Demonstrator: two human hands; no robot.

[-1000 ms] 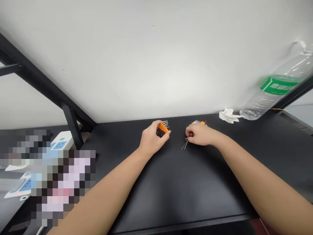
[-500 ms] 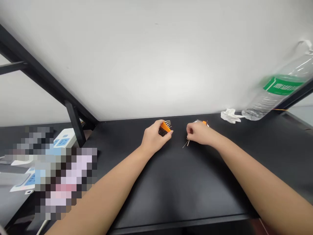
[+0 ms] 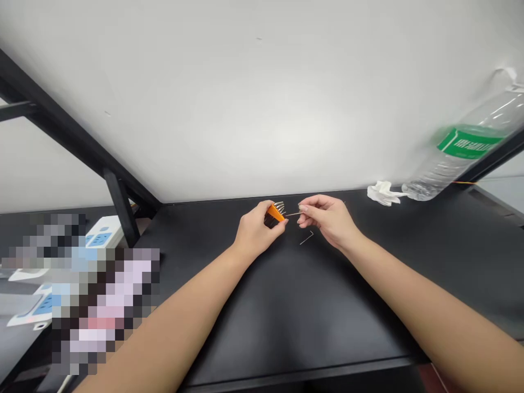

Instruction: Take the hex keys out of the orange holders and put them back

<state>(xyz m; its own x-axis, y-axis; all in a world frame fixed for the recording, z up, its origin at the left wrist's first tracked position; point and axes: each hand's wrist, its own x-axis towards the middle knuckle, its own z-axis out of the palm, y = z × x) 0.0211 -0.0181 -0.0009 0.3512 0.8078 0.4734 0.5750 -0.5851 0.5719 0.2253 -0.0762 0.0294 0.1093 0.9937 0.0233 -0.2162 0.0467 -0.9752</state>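
My left hand [image 3: 258,228] is closed around an orange hex key holder [image 3: 276,212], from which several bent metal keys stick up. Between the thumb and fingertips of my right hand [image 3: 325,218] is a thin hex key [image 3: 293,214]. Its free end points left and comes up close to the holder; whether it touches cannot be made out. Another small L-shaped hex key [image 3: 307,237] lies on the black tabletop [image 3: 286,305] below my right hand. Whatever lies behind the right hand is mostly hidden.
A white crumpled tissue [image 3: 385,194] lies at the back right, beside a large clear plastic bottle [image 3: 462,144] with a green label. White power strips [image 3: 100,234] and blurred-out items are on the left. A black metal frame [image 3: 118,204] rises at the left edge.
My right hand has lifted a hex key off the tabletop and turned, bringing it left and up toward the holder. One key stays on the table. My left hand has hardly moved.
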